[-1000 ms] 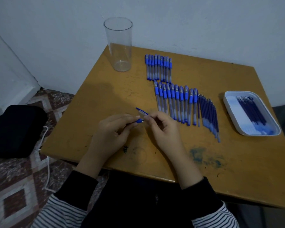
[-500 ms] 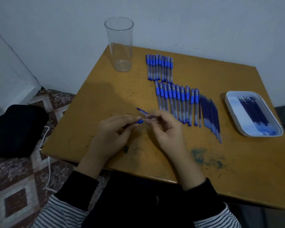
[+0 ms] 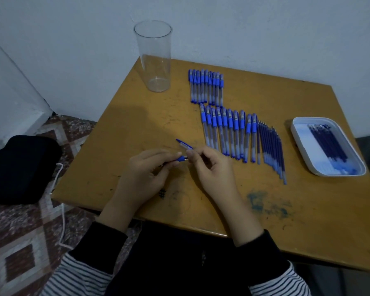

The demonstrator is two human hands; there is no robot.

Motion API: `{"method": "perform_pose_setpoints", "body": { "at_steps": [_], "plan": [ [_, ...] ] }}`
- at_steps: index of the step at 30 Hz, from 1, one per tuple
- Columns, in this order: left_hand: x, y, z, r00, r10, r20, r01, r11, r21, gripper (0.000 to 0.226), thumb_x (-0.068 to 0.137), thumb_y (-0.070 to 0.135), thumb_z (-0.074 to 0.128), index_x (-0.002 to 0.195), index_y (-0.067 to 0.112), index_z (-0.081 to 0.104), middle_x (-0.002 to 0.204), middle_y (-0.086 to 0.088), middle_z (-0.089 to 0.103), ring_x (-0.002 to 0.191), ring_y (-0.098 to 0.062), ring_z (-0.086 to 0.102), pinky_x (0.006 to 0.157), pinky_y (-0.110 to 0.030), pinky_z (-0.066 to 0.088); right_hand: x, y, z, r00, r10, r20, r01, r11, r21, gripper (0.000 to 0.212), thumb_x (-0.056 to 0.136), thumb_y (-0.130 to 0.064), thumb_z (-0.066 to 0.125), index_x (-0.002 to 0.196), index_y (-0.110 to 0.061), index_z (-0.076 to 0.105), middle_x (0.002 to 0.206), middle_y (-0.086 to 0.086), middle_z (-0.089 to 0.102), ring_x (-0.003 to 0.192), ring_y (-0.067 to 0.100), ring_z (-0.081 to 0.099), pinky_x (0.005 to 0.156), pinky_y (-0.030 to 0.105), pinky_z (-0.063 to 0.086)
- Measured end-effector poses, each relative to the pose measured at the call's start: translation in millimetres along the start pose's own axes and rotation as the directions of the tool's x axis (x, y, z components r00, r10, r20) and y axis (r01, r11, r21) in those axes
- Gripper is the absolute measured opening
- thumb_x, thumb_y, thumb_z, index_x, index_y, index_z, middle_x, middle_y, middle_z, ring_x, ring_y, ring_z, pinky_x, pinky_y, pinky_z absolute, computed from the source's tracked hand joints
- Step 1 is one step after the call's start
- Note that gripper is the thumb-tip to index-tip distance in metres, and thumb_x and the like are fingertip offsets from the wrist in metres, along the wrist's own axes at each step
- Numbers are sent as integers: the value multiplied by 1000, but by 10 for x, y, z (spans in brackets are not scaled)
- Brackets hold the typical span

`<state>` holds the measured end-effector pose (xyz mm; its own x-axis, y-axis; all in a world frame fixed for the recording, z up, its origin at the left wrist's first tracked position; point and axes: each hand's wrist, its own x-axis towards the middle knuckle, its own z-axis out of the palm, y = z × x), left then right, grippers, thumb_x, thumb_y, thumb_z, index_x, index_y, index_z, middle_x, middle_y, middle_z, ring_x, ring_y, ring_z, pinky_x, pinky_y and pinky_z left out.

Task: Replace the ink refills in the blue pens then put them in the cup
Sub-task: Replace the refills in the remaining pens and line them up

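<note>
At frame centre, the left hand (image 3: 145,167) curls round a blue-gripped clear plastic pen (image 3: 181,158) to steady it. The right hand (image 3: 209,167) pinches its tip end, probably to unscrew it. Its blue cap (image 3: 184,144) lies just behind on the yellow wooden tabletop (image 3: 308,221). The tall clear plastic cup (image 3: 155,58), upper centre, holds no pens yet.

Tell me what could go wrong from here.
1. The left hand and right hand pinch the pen near its tip; a small part might slip out and drop.
2. The loose cap lies just beyond the hands and could get knocked away.
3. The tall cup stands at the far corner of the table; dropping pens in might tip it.
</note>
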<state>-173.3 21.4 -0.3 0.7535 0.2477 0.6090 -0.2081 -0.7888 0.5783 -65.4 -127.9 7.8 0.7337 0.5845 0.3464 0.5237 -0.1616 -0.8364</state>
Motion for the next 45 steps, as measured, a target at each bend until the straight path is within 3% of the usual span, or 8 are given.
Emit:
{"method": "perform_pose_setpoints", "body": {
  "at_steps": [5, 10, 15, 22, 26, 33, 38, 45],
  "plan": [
    [3, 11, 2, 999, -9, -40, 8, 1000, -21, 18, 89, 6, 74, 106, 4, 77, 106, 3, 73, 97, -9, 70, 83, -30, 58, 2, -39, -43, 999, -34, 28, 31, 995, 94, 8, 90, -7, 68, 98, -7, 69, 90, 1, 66, 83, 14, 62, 74, 24, 52],
    [-25, 4, 10, 1000, 1, -19, 0, 999, 49, 18, 89, 6, 74, 107, 8, 77, 105, 3, 74, 96, -9, 69, 83, -26, 55, 8, -17, -33, 1000, 5, 22, -5, 1000, 7, 4, 91, -9, 67, 90, -10, 71, 83, -3, 67, 81, 9, 62, 71, 24, 51],
    [-17, -21, 7, 997, -44, -58, 49, 995, 88, 17, 90, 4, 73, 107, 6, 77, 102, -1, 74, 93, -13, 70, 78, -35, 58, 7, -78, 11, 987, 161, -18, -157, 975, 158, 13, 89, -12, 71, 103, -12, 72, 90, -6, 70, 83, -1, 64, 74, 12, 49],
    [4, -15, 5, 974, -140, -178, 166, 977, 137, 14, 92, 4, 71, 104, 6, 76, 100, -2, 74, 89, -11, 67, 72, -32, 58, 1, -67, 114, 980, 20, -197, -71, 964, -255, 25, 88, -14, 72, 113, -8, 71, 98, -9, 64, 90, -1, 57, 83, 0, 40],
    [6, -6, -5, 971, -158, -179, 185, 971, 149, 14, 91, 4, 71, 104, 7, 77, 101, 0, 74, 90, -8, 67, 76, -26, 57, 48, -90, 166, 983, -16, -182, -51, 934, -354, 21, 88, -12, 72, 107, -5, 72, 98, 4, 72, 92, 12, 64, 84, 15, 43],
    [12, -8, 9, 969, -177, -172, 203, 967, 151, 13, 89, 2, 73, 100, 7, 76, 100, 2, 74, 90, 2, 61, 81, -8, 47, 146, -53, 216, 991, 5, -134, -57, 920, -387, 10, 86, -6, 72, 96, -6, 75, 89, 6, 70, 81, 7, 54, 78, 2, 34],
    [4, -14, -3, 971, -170, -171, 192, 974, 123, 14, 90, 2, 72, 103, 7, 76, 101, 3, 73, 91, -6, 66, 79, -19, 54, 108, -35, 184, 977, -63, -203, -8, 944, -331, 10, 88, -7, 71, 97, -8, 75, 91, 2, 71, 87, 2, 56, 83, 0, 37],
    [-17, -16, -20, 978, -142, -153, 159, 981, 107, 15, 94, 9, 70, 107, 8, 76, 101, 1, 74, 89, -13, 68, 73, -34, 57, 95, -13, 45, 974, -47, -220, 25, 994, -104, 15, 92, -5, 65, 104, -10, 72, 101, -2, 69, 98, 5, 62, 87, 23, 53]
  ]
}}
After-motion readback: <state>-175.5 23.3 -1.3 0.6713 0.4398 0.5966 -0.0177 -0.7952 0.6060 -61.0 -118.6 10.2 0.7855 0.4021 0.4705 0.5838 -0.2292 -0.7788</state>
